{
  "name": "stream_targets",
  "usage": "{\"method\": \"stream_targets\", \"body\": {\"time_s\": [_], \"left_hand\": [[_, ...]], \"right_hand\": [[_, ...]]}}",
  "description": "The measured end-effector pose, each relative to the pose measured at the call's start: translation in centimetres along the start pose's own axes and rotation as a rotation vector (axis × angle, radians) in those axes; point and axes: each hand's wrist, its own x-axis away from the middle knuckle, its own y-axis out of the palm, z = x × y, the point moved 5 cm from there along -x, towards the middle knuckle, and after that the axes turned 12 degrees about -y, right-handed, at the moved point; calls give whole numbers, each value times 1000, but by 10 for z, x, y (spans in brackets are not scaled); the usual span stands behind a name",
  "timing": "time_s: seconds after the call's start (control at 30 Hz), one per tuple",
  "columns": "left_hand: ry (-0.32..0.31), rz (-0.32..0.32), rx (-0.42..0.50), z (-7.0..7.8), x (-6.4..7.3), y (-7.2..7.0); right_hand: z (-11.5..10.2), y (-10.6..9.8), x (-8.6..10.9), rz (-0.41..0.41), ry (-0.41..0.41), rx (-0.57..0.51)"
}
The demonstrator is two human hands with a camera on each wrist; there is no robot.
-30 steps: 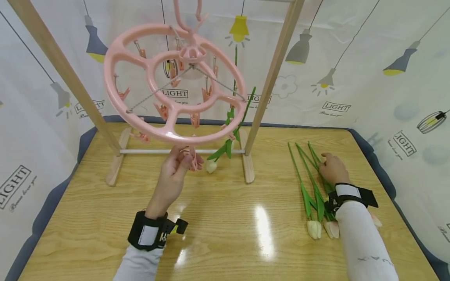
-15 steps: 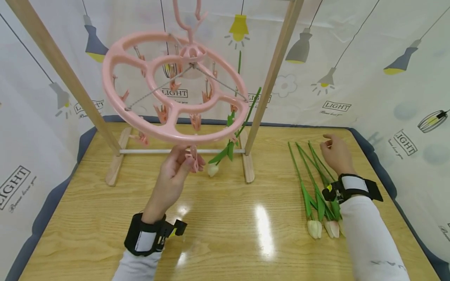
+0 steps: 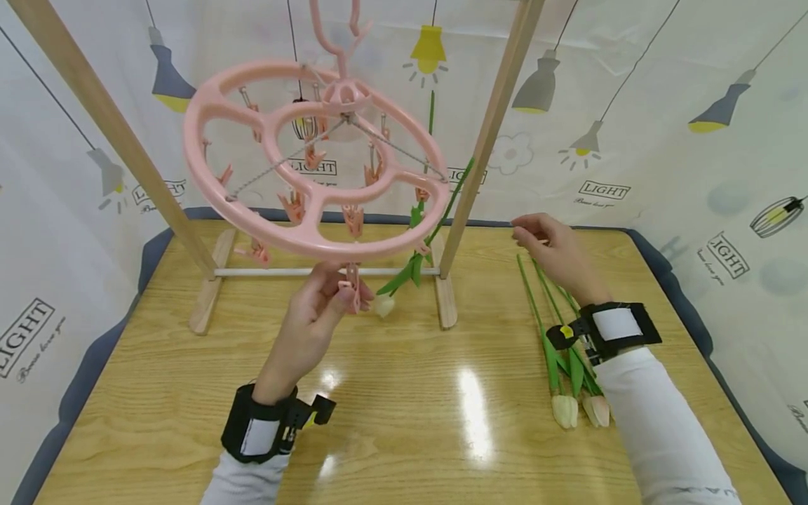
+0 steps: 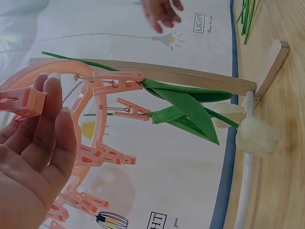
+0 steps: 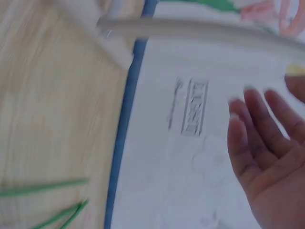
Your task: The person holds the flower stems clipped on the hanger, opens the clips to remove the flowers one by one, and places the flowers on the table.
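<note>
My left hand (image 3: pixel 312 315) pinches a pink clothespin (image 3: pixel 353 287) hanging from the front rim of a round pink drying hanger (image 3: pixel 309 242). In the left wrist view, fingers lie against that clothespin (image 4: pixel 24 102). Beyond it, two white artificial tulips (image 4: pixel 257 136) hang heads down, gripped by other clothespins (image 4: pixel 119 82). My right hand (image 3: pixel 558 252), holding nothing, is above the stem ends of several pale tulips (image 3: pixel 564 410) lying on the table. Its fingers are loosely bent in the right wrist view, with the hand (image 5: pixel 271 152) in front of the printed backdrop. My right forearm partly covers the lying tulips.
A wooden stand (image 3: pixel 489 140) frames the hanger, with a white bar (image 3: pixel 271 272) low across it. More clothespins (image 3: pixel 293 207) dangle around the ring. The wooden table (image 3: pixel 404 414) ends at a printed cloth backdrop (image 3: pixel 568 175).
My right hand has lifted off the lying tulips and moved left and away from me, with nothing in it. The left hand stays at its clothespin; the hanger has tilted and swayed slightly.
</note>
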Motion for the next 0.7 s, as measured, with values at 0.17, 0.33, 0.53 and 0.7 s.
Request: {"method": "stream_targets", "body": {"time_s": [0.17, 0.33, 0.53, 0.7], "left_hand": [[-9, -12, -22, 1, 1, 1], [-3, -20, -16, 1, 1, 2], [-11, -32, -7, -2, 0, 1], [-37, -17, -43, -6, -2, 0]], "right_hand": [[-40, 25, -11, -142, -63, -245], [-64, 45, -19, -232, -100, -370], [-79, 63, -28, -247, -177, -432], [-85, 68, -32, -186, -222, -400]]}}
